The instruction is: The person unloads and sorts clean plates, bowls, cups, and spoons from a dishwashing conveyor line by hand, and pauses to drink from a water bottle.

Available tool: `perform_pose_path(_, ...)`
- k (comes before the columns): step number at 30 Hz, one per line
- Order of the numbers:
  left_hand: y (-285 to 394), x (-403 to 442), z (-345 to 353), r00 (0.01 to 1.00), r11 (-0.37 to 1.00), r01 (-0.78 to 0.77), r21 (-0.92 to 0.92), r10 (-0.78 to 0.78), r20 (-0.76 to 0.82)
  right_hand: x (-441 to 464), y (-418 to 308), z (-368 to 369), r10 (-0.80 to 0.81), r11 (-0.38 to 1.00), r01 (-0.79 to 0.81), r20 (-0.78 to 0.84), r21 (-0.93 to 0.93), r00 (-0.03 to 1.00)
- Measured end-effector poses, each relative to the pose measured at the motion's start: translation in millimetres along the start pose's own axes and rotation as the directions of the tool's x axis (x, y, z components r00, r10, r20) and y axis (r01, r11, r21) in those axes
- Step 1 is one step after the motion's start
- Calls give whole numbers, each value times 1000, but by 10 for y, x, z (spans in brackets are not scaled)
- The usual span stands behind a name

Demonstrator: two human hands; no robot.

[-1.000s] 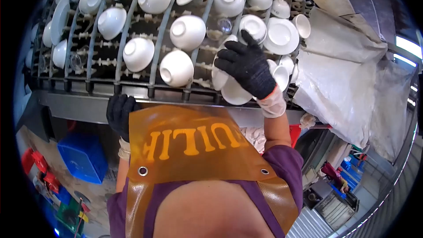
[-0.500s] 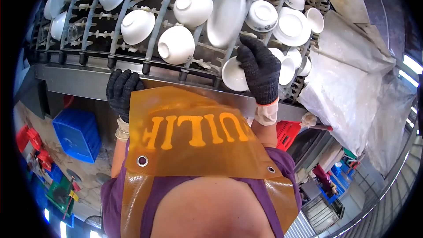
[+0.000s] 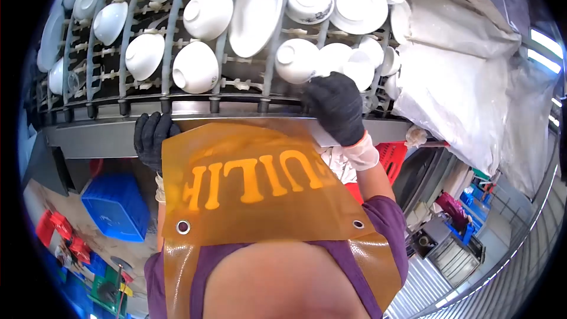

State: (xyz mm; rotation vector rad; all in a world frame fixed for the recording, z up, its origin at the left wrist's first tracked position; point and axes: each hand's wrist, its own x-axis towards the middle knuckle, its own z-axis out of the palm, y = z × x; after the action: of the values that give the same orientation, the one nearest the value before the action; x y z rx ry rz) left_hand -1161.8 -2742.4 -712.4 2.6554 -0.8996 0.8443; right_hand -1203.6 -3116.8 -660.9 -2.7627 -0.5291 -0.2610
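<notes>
My left hand point(image 3: 155, 139), in a black knit glove, has its fingers curled over the metal edge point(image 3: 100, 139) at the front of a conveyor. My right hand point(image 3: 335, 106), in the same kind of glove over a pale one, hovers by the conveyor's front rail. Its fingers are bent and smeared by motion, and anything in them is hidden. Just above it, a white bowl point(image 3: 296, 61) lies foot-up on the pegged belt. Small white dishes point(image 3: 358, 71) overlap to the right of that bowl. An oval white platter point(image 3: 256, 15) leans farther left.
More bowls point(image 3: 196, 67) and a round plate point(image 3: 359, 7) lie on the belt between grey dividing bars. Clear plastic sheeting point(image 3: 455, 82) hangs at the right. A blue crate point(image 3: 116, 207) is on the floor at left, a red basket point(image 3: 391, 159) below the right rail.
The dishes appear farther left and higher in view. My right hand has come off the bowl it was touching and lies lower; that bowl now shows its foot. My left hand stays on the edge.
</notes>
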Motion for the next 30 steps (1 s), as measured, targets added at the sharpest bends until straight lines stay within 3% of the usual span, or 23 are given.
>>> perform_pose_path(2, 66, 48, 2, 999, 999, 35, -24, -35, -17, -65, 282, -64, 257, 964, -262, -84, -54, 963)
perform_pose_path(4, 131, 170, -17, 995, 992, -101, 70, 102, -13, -34, 558, -122, 415, 891, -444, -223, -95, 882)
perform_pose_path(5, 137, 192, -16, 993, 991, -108, 76, 111, -27, -75, 745, -94, 421, 867, -445, -148, -226, 895)
perform_pose_path(6, 147, 194, -32, 992, 990, -125, 66, 126, -8, -147, 978, 14, 502, 862, -503, -27, -69, 864)
perform_pose_path(9, 210, 181, -4, 991, 989, -127, 77, 130, -25, -37, 1328, 86, 565, 823, -555, 284, -123, 774)
perform_pose_path(10, 199, 164, 50, 988, 988, -127, 92, 134, -74, 33, 1367, -38, 398, 917, -385, 249, -102, 883)
perform_pose_path(12, 266, 261, -6, 985, 982, -153, 108, 160, -61, 347, 1463, -203, 337, 913, -307, 76, -269, 938)
perform_pose_path(13, 293, 233, -19, 992, 990, -123, 66, 124, -12, 488, 1601, -227, 341, 879, -363, -124, -308, 932)
perform_pose_path(14, 309, 191, -23, 990, 988, -139, 69, 142, -26, 694, 1732, -256, 218, 870, -354, -376, -343, 900)
perform_pose_path(15, 304, 217, 32, 986, 986, -154, 60, 157, -50, 1151, 2051, -370, 81, 935, -277, -629, -220, 773)
perform_pose_path(16, 323, 195, 33, 987, 988, -150, 48, 153, -58, 1308, 2203, -348, 85, 941, -270, -629, -205, 773)
perform_pose_path(17, 344, 226, 21, 985, 986, -156, 50, 160, -70, 1399, 2559, -135, -86, 912, -216, -677, -349, 731)
perform_pose_path(18, 370, 279, 6, 986, 987, -158, 27, 159, -54, 1518, 2701, -2, 29, 949, -214, -613, -230, 789)
perform_pose_path(20, 350, 136, 6, 987, 988, -157, 8, 157, -46, 1400, 2777, 206, 61, 944, -227, -547, -240, 835)
perform_pose_path(21, 306, -118, 82, 999, 998, -25, -61, 27, 19, 1354, 2705, 174, 282, 911, -389, -485, -134, 828)
perform_pose_path(22, 376, -10, 98, 990, 985, 116, -125, -105, 91, 1247, 2735, 232, 230, 889, -397, -527, -228, 818)
perform_pose_path(23, 393, 131, 76, 998, 998, -50, -29, 49, -28, 1163, 2770, 290, 401, 836, -518, -443, -181, 802)
perform_pose_path(24, 405, 42, 123, 999, 999, -41, -31, 40, -33, 1115, 2736, 283, 565, 757, -637, -344, -145, 750)
perform_pose_path(25, 424, 32, 106, 1000, 998, 18, -68, -16, 26, 1110, 2769, 258, 566, 755, -638, -342, -149, 750)
perform_pose_path(26, 431, 34, 97, 994, 992, 72, -103, -62, 90, 1090, 2798, 225, 660, 734, -679, -243, 5, 711)
perform_pose_path(27, 400, 61, 99, 998, 996, -67, -55, 68, 12, 1062, 2824, 196, 735, 678, -718, -128, 157, 666)
perform_pose_path(28, 458, 152, 51, 997, 995, -78, -61, 79, 17, 1104, 2788, 152, 725, 689, -702, -177, 182, 666)
perform_pose_path(30, 525, 267, 34, 998, 998, -56, -22, 56, -17, 1223, 2743, -39, 692, 715, -697, -199, 52, 694)
